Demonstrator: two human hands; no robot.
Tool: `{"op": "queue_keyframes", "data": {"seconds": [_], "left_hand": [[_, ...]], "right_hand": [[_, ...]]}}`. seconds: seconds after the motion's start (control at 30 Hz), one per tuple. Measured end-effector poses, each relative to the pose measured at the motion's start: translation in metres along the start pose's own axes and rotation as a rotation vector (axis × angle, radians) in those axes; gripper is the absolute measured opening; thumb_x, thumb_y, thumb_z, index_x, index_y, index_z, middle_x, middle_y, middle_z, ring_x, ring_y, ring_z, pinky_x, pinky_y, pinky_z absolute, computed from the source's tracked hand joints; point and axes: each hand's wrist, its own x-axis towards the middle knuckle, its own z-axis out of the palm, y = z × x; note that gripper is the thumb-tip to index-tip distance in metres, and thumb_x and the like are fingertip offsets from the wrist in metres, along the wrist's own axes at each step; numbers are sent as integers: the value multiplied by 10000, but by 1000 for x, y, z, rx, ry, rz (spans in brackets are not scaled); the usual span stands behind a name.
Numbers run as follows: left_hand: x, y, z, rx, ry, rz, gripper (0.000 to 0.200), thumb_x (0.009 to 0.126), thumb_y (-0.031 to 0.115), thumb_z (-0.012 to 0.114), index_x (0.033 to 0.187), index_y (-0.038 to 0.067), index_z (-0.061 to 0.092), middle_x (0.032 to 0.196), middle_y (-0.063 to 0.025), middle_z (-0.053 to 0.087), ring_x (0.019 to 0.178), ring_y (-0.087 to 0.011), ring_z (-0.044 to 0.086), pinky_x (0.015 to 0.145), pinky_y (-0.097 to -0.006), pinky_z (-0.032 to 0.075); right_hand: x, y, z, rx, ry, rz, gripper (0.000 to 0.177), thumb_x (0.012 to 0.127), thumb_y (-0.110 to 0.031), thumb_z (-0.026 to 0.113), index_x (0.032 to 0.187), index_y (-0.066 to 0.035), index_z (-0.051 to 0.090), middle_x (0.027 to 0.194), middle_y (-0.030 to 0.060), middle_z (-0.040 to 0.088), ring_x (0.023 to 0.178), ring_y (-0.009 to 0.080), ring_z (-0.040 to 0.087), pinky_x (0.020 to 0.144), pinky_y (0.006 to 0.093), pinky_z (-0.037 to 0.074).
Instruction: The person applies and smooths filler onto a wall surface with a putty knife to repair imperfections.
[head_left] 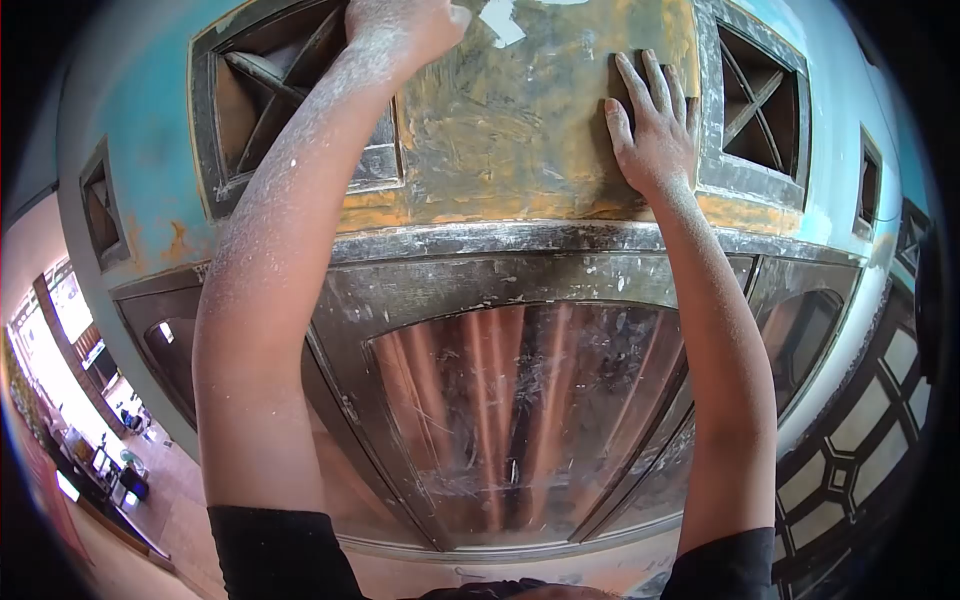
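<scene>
My left hand is raised at the top edge of the view, its fingers curled in beside a white patch; what they hold, if anything, is hidden. White dust coats the wrist and forearm. My right hand lies flat with spread fingers on the yellow-brown, patchy wall panel, next to the right vent opening. Nothing shows in it. Behind my left forearm is another vent opening with crossed bars.
Below the panel runs a scuffed dark wooden frame with arched glass and pinkish curtains behind. Turquoise wall borders the vents. A patterned dark grille stands at the right. At the left, a bright opening shows a floor with assorted objects.
</scene>
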Motion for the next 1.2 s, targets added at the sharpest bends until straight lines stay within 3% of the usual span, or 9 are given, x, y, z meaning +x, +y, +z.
{"op": "queue_keyframes", "data": {"seconds": [0.17,0.27,0.43,0.47,0.57,0.7,0.73,0.87,1.2], "left_hand": [[33,4,-1,3,91,48,459,933,353,571,1188,-12,683,1043,-232,752,997,-362,740,872,-499,567],[40,15,-5,-66,28,-57,434,928,346,575,1145,-4,711,1052,-238,750,1015,-365,736,904,-480,562],[5,34,-8,-64,60,210,444,933,341,579,1172,-15,697,1088,-228,748,1047,-351,732,907,-471,564],[21,35,-2,1,-37,142,440,929,330,590,1189,-11,690,1104,-209,751,1054,-345,730,906,-457,565],[40,26,5,-38,19,31,436,925,315,594,1196,-13,690,1116,-201,752,1067,-336,728,911,-445,565],[28,33,7,-17,-40,119,426,925,291,578,1191,-18,699,1068,-208,760,1040,-339,737,898,-453,569],[29,26,25,-5,37,114,487,920,287,579,1305,-6,635,1018,-206,765,1019,-346,741,881,-463,573],[16,-5,12,118,-7,4,621,942,316,555,1486,34,454,990,-204,760,990,-347,743,830,-493,581],[0,-24,-15,120,-67,-54,560,964,331,531,1456,63,501,1048,-227,747,994,-372,733,847,-511,572]], "right_hand": [[2,0,-1,10,1,9,591,1047,-497,454,1607,-350,336,1695,37,272,1572,311,211,1277,578,120],[-2,-1,-2,16,-24,12,595,1050,-496,449,1612,-346,325,1700,34,261,1574,313,206,1273,589,121],[-10,1,-3,0,-35,29,597,1052,-500,443,1615,-346,317,1703,33,254,1578,307,198,1272,587,126],[-10,1,-3,0,-33,29,599,1052,-501,444,1616,-345,315,1704,34,254,1578,308,197,1271,589,128],[-10,-1,-4,-14,-39,24,603,1051,-500,446,1617,-345,311,1704,35,253,1578,309,196,1270,591,132],[-10,0,-3,-22,-44,34,605,1049,-499,450,1618,-348,309,1703,37,254,1577,311,198,1269,595,135],[-11,0,-3,-31,-52,35,606,1048,-499,451,1617,-350,309,1703,39,253,1577,312,198,1269,595,134],[-12,-2,-4,-26,-55,35,607,1047,-500,451,1617,-347,310,1704,40,249,1578,312,196,1270,595,133],[-16,-4,-5,-25,-74,18,622,1049,-502,450,1624,-318,300,1709,71,229,1575,346,191,1253,633,129]]}}
